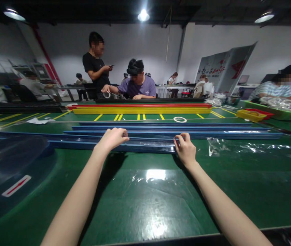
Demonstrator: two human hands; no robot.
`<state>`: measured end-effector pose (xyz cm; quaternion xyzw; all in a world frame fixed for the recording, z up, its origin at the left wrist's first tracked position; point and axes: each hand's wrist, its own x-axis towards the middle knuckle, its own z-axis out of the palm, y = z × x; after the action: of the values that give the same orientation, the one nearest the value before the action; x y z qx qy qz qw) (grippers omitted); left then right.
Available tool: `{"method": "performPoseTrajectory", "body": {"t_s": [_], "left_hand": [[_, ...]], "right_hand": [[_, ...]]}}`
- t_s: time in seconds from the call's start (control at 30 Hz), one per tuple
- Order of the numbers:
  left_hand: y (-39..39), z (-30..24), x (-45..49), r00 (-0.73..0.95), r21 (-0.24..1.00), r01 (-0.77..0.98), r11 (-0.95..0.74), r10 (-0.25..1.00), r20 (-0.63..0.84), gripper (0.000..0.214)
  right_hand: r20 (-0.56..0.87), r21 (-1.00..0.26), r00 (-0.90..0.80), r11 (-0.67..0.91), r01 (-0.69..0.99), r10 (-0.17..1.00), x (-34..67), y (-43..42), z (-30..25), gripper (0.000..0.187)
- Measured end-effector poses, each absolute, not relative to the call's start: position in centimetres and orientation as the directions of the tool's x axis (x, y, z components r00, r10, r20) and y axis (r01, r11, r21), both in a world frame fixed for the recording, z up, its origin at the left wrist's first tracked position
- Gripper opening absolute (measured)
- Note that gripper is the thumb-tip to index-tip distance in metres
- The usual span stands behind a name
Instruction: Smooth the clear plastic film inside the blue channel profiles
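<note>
- One blue strip (145,148) runs left-right beneath your left hand (111,137); its right end lies beside your right hand (187,149).
- Your fingers (122,132) curl nearly closed; hold unclear.

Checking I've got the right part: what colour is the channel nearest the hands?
The channel is dark blue; it shows best in the head view.

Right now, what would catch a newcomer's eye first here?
Probably the bright yellow strip and red strip, toward the far side of the green table. Nearer, the left hand and right hand curl at the front blue strip. At left lies a big dark roll with a red-arrow label.
</note>
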<state>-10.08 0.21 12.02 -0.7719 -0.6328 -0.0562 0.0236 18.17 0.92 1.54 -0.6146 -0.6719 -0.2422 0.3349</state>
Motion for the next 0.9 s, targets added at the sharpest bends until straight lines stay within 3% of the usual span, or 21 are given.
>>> {"method": "performPoseTrajectory", "body": {"t_s": [0.2,0.33,0.4,0.6,0.73,0.9], "left_hand": [[1.2,10.7,-11.6,0.096,-0.139,0.989,-0.050,0.934,0.345,0.019],[1.8,9.3,-12.0,0.141,-0.254,0.967,0.030,0.768,0.625,0.018],[2.1,8.8,-11.9,0.193,-0.274,0.962,0.004,0.702,0.685,0.020],[2.4,6.6,-8.2,0.370,-0.246,0.929,-0.278,0.663,0.651,0.021],[1.3,4.1,-3.7,0.557,-0.244,0.813,-0.529,0.584,0.590,0.028],[0.0,0.9,-1.5,0.636,-0.221,0.742,-0.633,0.560,0.530,0.039]], "right_hand": [[0.743,-0.084,-0.110,0.254,0.963,0.661,17.9,1.3,0.8,0.038],[0.676,-0.014,-0.241,0.339,0.941,0.697,17.4,1.5,0.4,0.035],[0.650,0.023,-0.293,0.368,0.929,0.701,17.2,1.5,0.4,0.034],[0.607,0.102,-0.375,0.399,0.911,0.701,16.5,1.1,0.4,0.040],[0.535,0.172,-0.460,0.442,0.880,0.708,15.9,0.7,0.4,0.047],[0.505,0.174,-0.468,0.445,0.878,0.726,16.4,0.6,1.3,0.047]]}}
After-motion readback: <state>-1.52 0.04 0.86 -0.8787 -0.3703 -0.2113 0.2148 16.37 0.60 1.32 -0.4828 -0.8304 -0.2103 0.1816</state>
